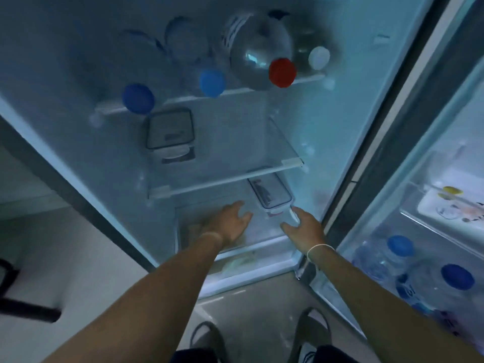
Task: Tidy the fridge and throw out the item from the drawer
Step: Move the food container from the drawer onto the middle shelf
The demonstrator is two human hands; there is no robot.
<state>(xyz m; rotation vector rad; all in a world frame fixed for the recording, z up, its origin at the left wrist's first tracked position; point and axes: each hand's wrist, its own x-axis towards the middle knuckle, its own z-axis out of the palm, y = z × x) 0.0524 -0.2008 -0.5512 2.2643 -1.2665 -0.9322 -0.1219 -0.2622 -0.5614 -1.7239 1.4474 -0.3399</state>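
Head view (close) down into fridge (262, 142)

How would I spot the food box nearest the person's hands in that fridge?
Start at the open fridge's lowest glass shelf. Just beneath its right end lies a clear rectangular box with a dark-rimmed lid, just beyond the right hand. The other lidded box sits one shelf higher, on the left.

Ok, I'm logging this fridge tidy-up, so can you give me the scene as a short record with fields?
top shelf: bottles lying down, caps blue, blue, red, white
middle shelf: lidded box
lower level: lidded box
left hand: open, over the drawer
right hand: open, at the lower box's clip
door: open, blue-capped bottles
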